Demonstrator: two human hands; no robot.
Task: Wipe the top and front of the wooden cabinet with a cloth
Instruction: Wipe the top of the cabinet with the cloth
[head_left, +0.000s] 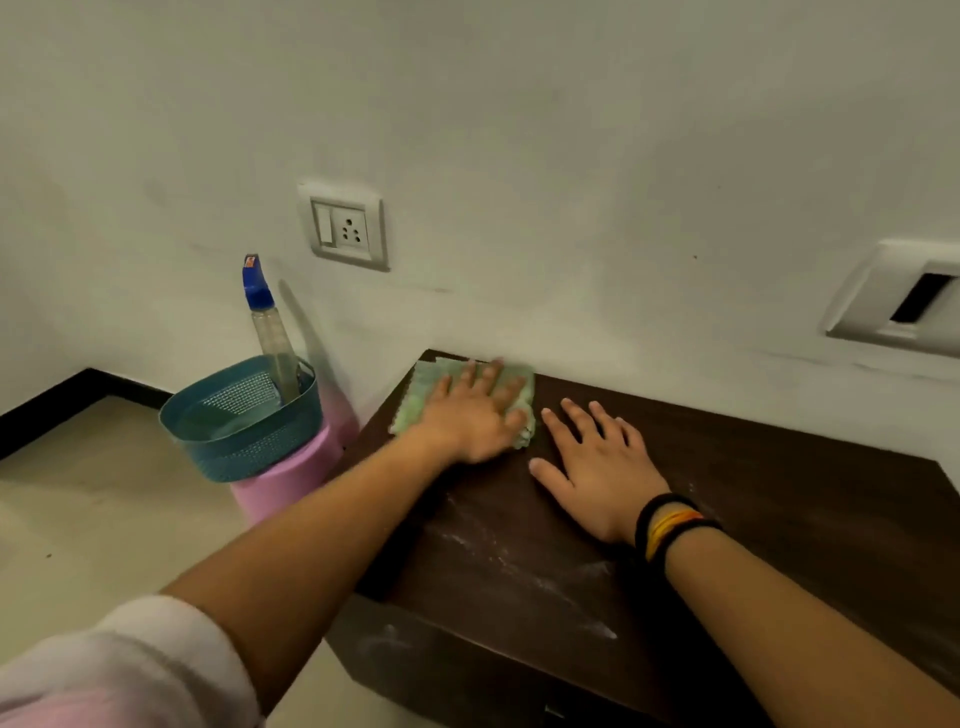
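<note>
A dark wooden cabinet stands against the white wall, with pale dusty streaks across the near part of its top. A light green cloth lies flat at the top's far left corner. My left hand presses down on the cloth with fingers spread. My right hand rests flat on the bare wood just right of the cloth, fingers apart, holding nothing. Black and orange bands circle the right wrist. The cabinet's front face shows at the bottom, dusty near its upper edge.
Left of the cabinet a teal basket sits on a pink stool, with a spray bottle standing in it. A wall socket is above, and another wall plate at the right. Beige floor lies at the left.
</note>
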